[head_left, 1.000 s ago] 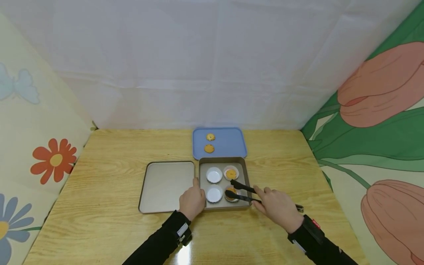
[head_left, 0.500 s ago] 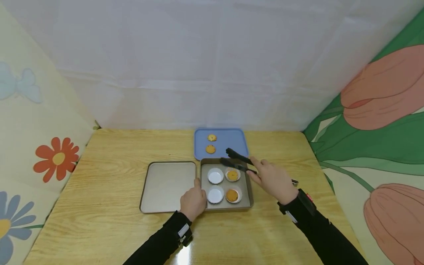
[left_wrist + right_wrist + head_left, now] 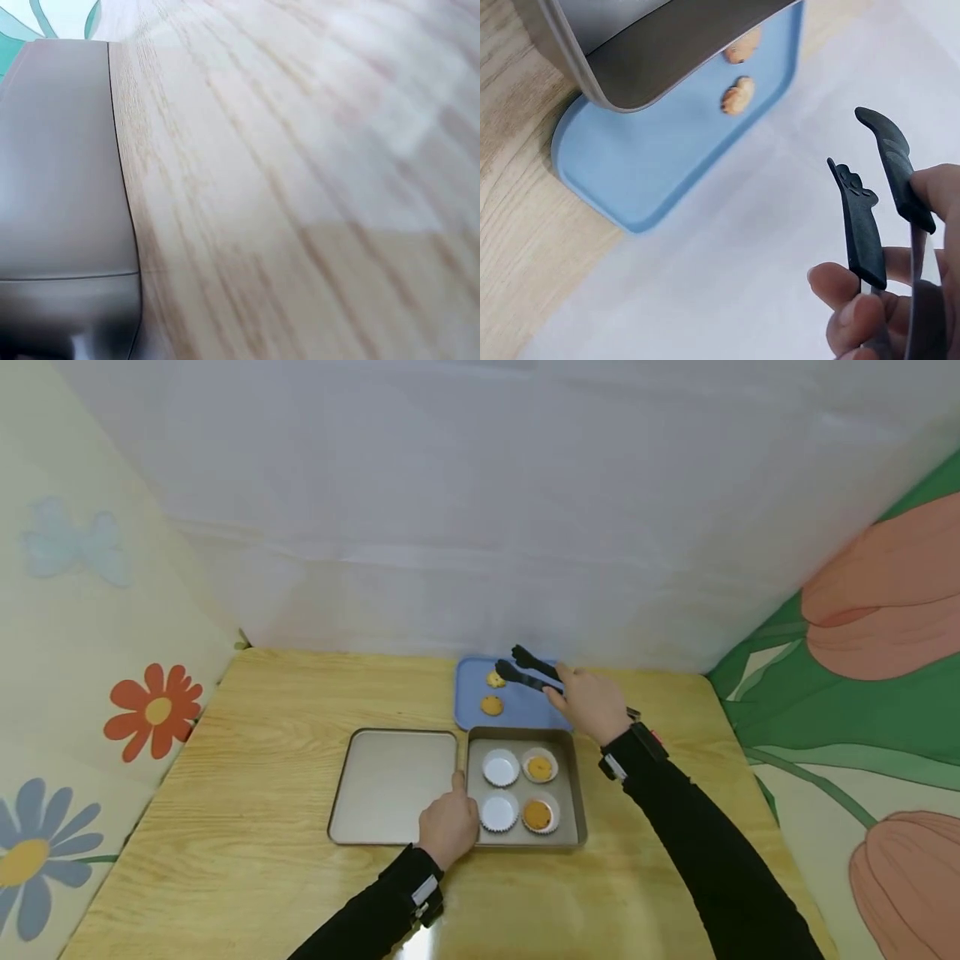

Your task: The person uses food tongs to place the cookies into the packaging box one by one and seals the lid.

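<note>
- Over the blue tray (image 3: pixel 521 714), gripping parted, empty black tongs (image 3: pixel 517 675) in the right hand (image 3: pixel 596 706).
- Seemingly halfway: counting two cupped cookies (image 3: pixel 537 815), two bare cups (image 3: pixel 500 768), two loose cookies (image 3: pixel 492 705) on the blue tray.
- Touching the pan (image 3: pixel 567 777) with the left hand (image 3: pixel 448 828) (gripping? can't tell), beside a silver tray (image 3: pixel 393 785), with the pan's far wall between loose cookies and cups.

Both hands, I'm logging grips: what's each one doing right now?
Left hand: at the left side of the deep pan, index finger extended; grip cannot be told.
Right hand: holding the black-tipped tongs, nothing between their tips.
</note>
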